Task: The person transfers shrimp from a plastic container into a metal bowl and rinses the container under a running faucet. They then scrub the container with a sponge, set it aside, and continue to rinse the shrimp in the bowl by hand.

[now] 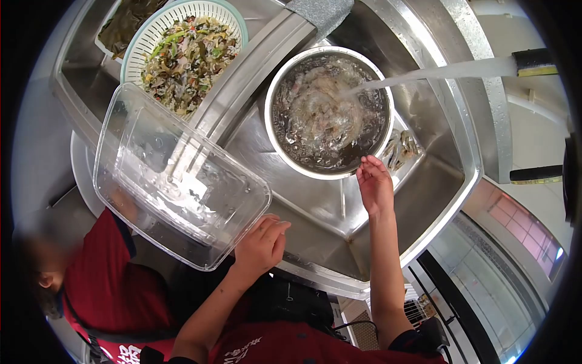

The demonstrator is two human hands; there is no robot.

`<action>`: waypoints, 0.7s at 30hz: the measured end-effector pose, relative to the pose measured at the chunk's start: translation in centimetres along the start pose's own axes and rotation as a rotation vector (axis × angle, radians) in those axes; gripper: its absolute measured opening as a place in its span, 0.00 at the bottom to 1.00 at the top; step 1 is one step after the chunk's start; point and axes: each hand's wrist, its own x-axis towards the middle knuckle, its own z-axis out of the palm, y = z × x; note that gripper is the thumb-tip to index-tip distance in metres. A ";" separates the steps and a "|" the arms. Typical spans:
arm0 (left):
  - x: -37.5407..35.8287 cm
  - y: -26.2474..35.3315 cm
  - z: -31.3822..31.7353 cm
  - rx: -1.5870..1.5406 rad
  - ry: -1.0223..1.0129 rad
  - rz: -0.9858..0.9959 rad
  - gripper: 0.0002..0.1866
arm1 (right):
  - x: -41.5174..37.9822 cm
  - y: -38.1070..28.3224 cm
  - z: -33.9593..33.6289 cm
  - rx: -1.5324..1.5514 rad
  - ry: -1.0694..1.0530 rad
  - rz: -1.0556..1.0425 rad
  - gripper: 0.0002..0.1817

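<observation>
A round steel bowl full of churning water and pale pieces stands in the sink basin. A stream of water from a tap pours into it from the right. My right hand is at the bowl's lower right rim, fingers bent together; whether they grip the rim is hard to tell. My left hand is by the lower right corner of a clear plastic container, fingers curled in at its edge. The container looks empty apart from water drops.
At the upper left, a white strainer basket holds food scraps across the divider. A grey cloth hangs over the divider's top. A co-worker in a red shirt stands at the lower left. Scraps lie beside the bowl.
</observation>
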 end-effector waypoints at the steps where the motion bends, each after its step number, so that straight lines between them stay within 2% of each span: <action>1: 0.0 0.0 0.0 0.000 -0.002 -0.001 0.10 | 0.0 0.0 0.0 0.010 0.005 0.004 0.08; 21: 0.1 0.1 -0.1 -0.006 -0.014 -0.011 0.10 | -0.1 0.2 1.0 -0.002 -0.058 0.008 0.08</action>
